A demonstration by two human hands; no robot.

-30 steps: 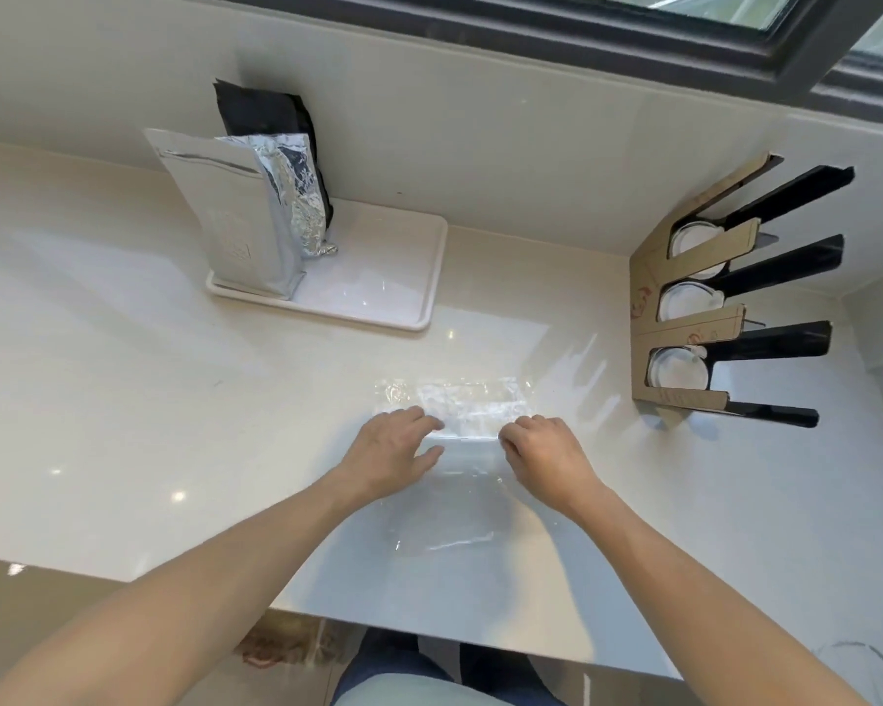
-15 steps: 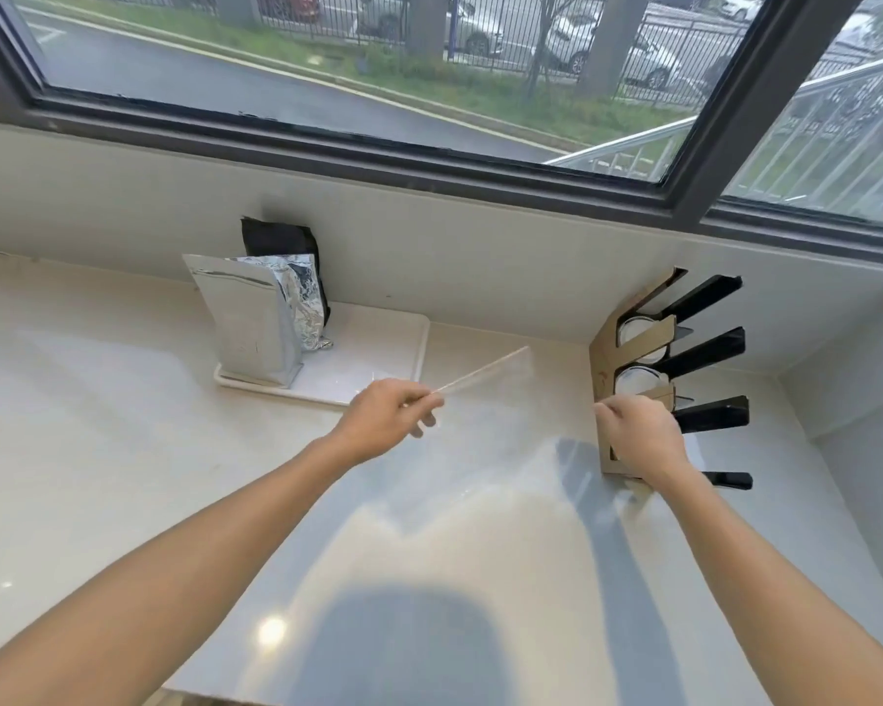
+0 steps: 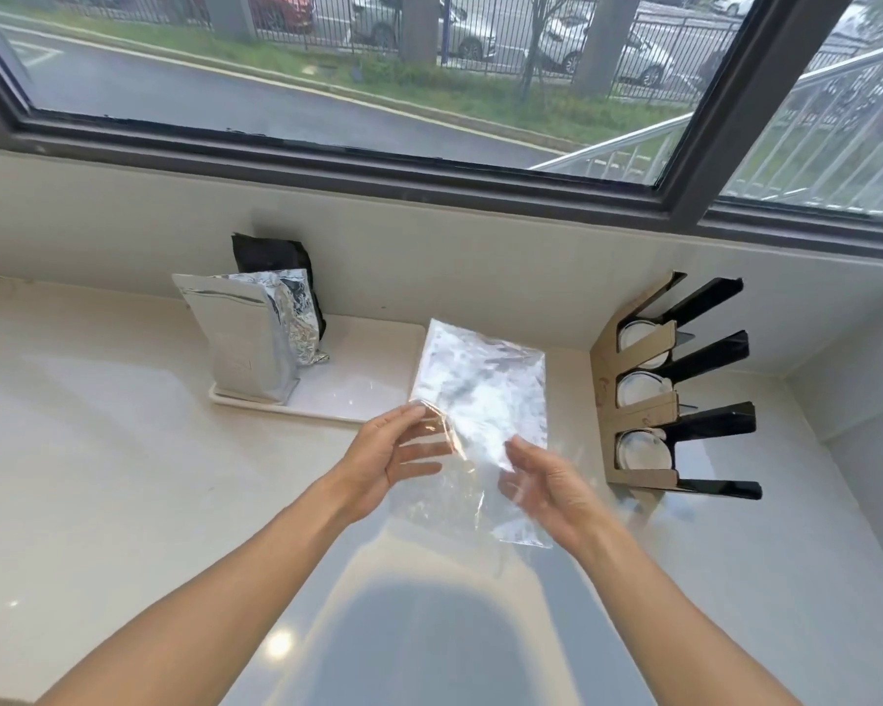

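While it hangs above the pale countertop (image 3: 98, 450), the clear plastic bag (image 3: 480, 394) stands nearly upright between both hands, and its top edge overlaps the white tray's (image 3: 368, 369) right rim in view. The left hand (image 3: 378, 466) pinches the bag's left edge. The right hand (image 3: 551, 481), blurred, lies against the lower right part; whether it clamps cannot be told. Open counter lies beneath and leftward. The silver foil pouch (image 3: 240, 343) and the cardboard rack (image 3: 633, 400) stand apart on either side.

You face a wide window (image 3: 276, 109) in a dark frame (image 3: 707, 109). Daylight comes in; outside lie a road (image 3: 174, 89), a grass strip (image 3: 455, 89), railings and parked cars (image 3: 465, 30). Pale wall (image 3: 480, 257) below. The glossy cream surface (image 3: 98, 450) shows bright reflections and ends in the far right corner.
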